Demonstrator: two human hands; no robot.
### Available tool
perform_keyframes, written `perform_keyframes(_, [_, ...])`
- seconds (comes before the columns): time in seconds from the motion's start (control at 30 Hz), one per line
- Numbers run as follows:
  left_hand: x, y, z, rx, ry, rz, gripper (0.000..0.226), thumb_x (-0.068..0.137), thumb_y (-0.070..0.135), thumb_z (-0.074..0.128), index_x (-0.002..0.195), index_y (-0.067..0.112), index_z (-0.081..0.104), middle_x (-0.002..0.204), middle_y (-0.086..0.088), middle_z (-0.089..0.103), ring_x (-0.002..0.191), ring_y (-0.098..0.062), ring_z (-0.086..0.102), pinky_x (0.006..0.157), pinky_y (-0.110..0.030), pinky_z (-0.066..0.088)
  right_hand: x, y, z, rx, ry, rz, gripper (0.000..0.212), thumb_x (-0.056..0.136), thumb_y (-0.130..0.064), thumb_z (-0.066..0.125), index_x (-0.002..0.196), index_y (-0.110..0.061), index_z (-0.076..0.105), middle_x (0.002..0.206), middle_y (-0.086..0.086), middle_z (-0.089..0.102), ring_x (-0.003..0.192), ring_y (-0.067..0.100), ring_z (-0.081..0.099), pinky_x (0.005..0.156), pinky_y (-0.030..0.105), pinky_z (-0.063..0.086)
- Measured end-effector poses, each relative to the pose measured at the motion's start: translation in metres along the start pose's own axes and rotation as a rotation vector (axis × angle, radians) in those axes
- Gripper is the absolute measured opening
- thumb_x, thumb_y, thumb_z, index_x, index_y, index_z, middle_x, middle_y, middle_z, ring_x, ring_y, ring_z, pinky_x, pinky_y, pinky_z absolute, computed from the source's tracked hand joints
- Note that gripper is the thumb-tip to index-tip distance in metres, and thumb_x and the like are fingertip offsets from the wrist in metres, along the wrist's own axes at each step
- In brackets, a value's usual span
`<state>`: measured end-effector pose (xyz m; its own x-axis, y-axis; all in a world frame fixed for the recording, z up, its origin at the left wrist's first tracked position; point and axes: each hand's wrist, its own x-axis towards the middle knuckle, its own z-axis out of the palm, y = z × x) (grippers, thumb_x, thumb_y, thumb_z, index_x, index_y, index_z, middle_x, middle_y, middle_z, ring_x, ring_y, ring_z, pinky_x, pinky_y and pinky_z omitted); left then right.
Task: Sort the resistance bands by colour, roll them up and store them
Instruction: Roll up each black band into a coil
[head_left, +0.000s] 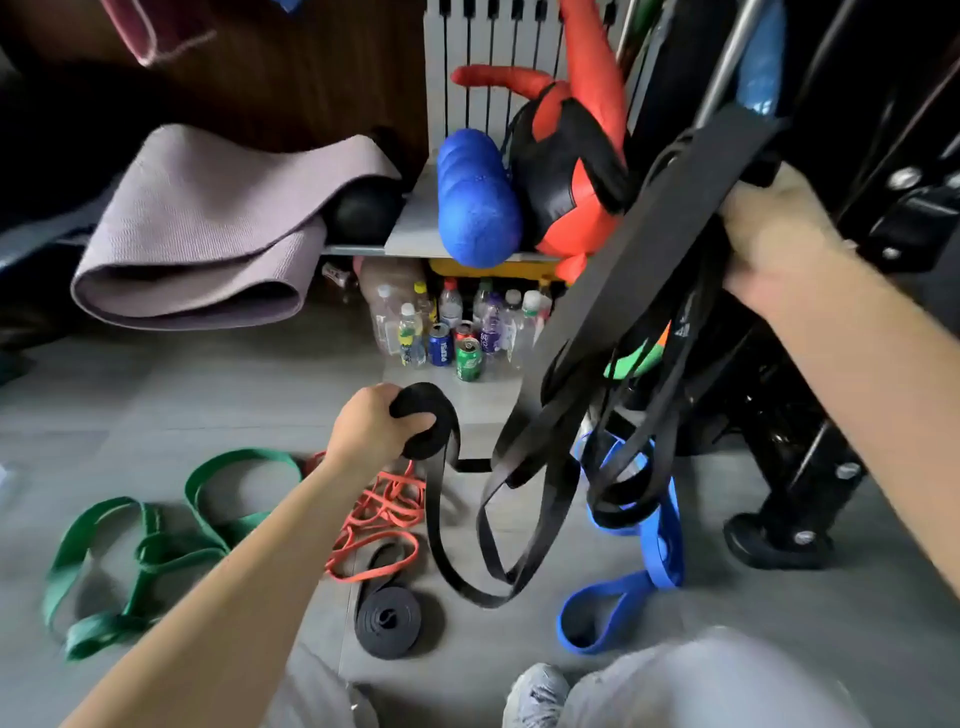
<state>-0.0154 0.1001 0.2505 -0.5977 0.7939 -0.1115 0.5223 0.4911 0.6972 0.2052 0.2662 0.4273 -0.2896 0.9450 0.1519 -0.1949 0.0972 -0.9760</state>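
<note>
My left hand (376, 423) grips a partly rolled black band (434, 423), whose loose end trails down to the floor. My right hand (774, 228) is raised high at the right and holds a bundle of black bands (613, 332) that hang in long loops. On the grey floor lie green bands (156, 545) at the left, orange bands (384, 514) in the middle and blue bands (639, 571) at the right. A rolled-up black band (387, 618) lies flat on the floor in front of me.
A folded mauve mat (208, 223) lies at the back left. A low shelf (410, 223) carries a blue foam roller (475, 197) and a red and black bag (566, 171); bottles and cans (457, 327) stand beneath. A black equipment frame (810, 467) stands right. My shoe (537, 696) is below.
</note>
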Motion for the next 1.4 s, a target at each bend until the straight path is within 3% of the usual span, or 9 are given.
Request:
perform_keyframes(0.07, [-0.002,0.006,0.001,-0.019,-0.021,0.019,0.019,0.08,0.02,0.07,0.091,0.004,0.066,0.077,-0.009,0.064,0.072,-0.027,0.06,0.06,-0.027,0.04,0.006,-0.016,0.003,-0.247,-0.07,-0.111,0.011,0.078,-0.005,0.065,0.077,-0.015,0.063,0.061,-0.009,0.067,0.063,0.009,0.063,0.069,0.03,0.056])
perform_keyframes(0.17, [-0.006,0.015,0.003,-0.043,-0.053,0.072,0.017,0.081,0.019,0.07,0.092,0.008,0.064,0.079,-0.007,0.064,0.071,-0.023,0.06,0.059,-0.026,0.041,0.009,-0.027,0.007,-0.719,-0.247,-0.12,0.021,0.076,-0.002,0.067,0.062,-0.014,0.057,0.043,-0.01,0.057,0.042,0.003,0.051,0.047,0.021,0.046])
perform_keyframes(0.33, [-0.01,0.011,0.003,0.093,-0.105,0.109,0.015,0.08,0.022,0.07,0.085,0.012,0.061,0.08,-0.006,0.064,0.077,-0.026,0.06,0.065,-0.029,0.043,0.01,-0.043,0.004,-0.405,-0.089,-0.053,0.028,0.077,0.006,0.058,0.06,-0.014,0.048,0.037,-0.009,0.045,0.036,0.005,0.04,0.039,0.018,0.031])
perform_keyframes(0.47, [-0.016,0.003,-0.002,0.224,-0.235,0.099,0.021,0.079,0.025,0.069,0.084,0.006,0.061,0.081,-0.009,0.063,0.078,-0.028,0.06,0.064,-0.031,0.043,0.015,-0.054,0.004,-0.357,0.103,-0.129,0.016,0.08,-0.004,0.061,0.073,-0.018,0.056,0.04,-0.011,0.055,0.037,0.002,0.051,0.041,0.017,0.04])
perform_keyframes(0.6, [-0.024,0.0,-0.006,0.218,-0.25,0.101,0.019,0.079,0.024,0.069,0.083,0.008,0.06,0.081,-0.009,0.062,0.078,-0.028,0.06,0.062,-0.029,0.042,0.028,-0.047,0.015,-0.325,0.169,-0.184,0.019,0.079,-0.005,0.063,0.084,-0.022,0.056,0.065,-0.013,0.065,0.05,0.0,0.057,0.054,0.021,0.05])
perform_keyframes(0.73, [-0.037,0.005,-0.011,0.104,-0.212,0.102,0.018,0.079,0.022,0.07,0.091,0.01,0.064,0.083,-0.007,0.066,0.08,-0.026,0.064,0.068,-0.031,0.048,0.041,-0.001,0.029,-0.412,0.185,-0.152,0.028,0.081,0.002,0.057,0.094,-0.023,0.056,0.082,-0.009,0.059,0.073,0.005,0.057,0.062,0.011,0.046])
perform_keyframes(0.93, [-0.054,-0.005,-0.009,0.138,-0.248,0.128,0.017,0.076,0.028,0.072,0.088,0.019,0.063,0.081,0.0,0.068,0.077,-0.017,0.064,0.07,-0.031,0.052,0.063,0.124,0.024,-0.624,0.114,0.1,0.029,0.08,-0.004,0.059,0.108,-0.005,0.063,0.092,0.009,0.06,0.086,0.021,0.056,0.071,0.026,0.041])
perform_keyframes(1.2, [-0.048,0.0,-0.011,0.102,-0.238,0.168,0.023,0.074,0.029,0.071,0.096,0.022,0.065,0.08,0.007,0.065,0.073,-0.007,0.062,0.069,-0.026,0.051,0.056,0.265,0.01,-1.034,-0.074,0.488,0.054,0.081,-0.021,0.071,0.122,0.004,0.047,0.121,0.019,0.057,0.11,0.034,0.056,0.076,0.032,0.041])
perform_keyframes(1.4, [-0.045,0.011,-0.006,0.072,-0.288,0.175,0.025,0.076,0.029,0.071,0.1,0.023,0.065,0.071,0.007,0.062,0.054,-0.004,0.054,0.056,-0.021,0.046,0.047,0.301,-0.015,-1.361,-0.27,0.327,0.054,0.084,-0.028,0.066,0.125,-0.002,0.044,0.129,0.021,0.048,0.115,0.036,0.051,0.088,0.036,0.043])
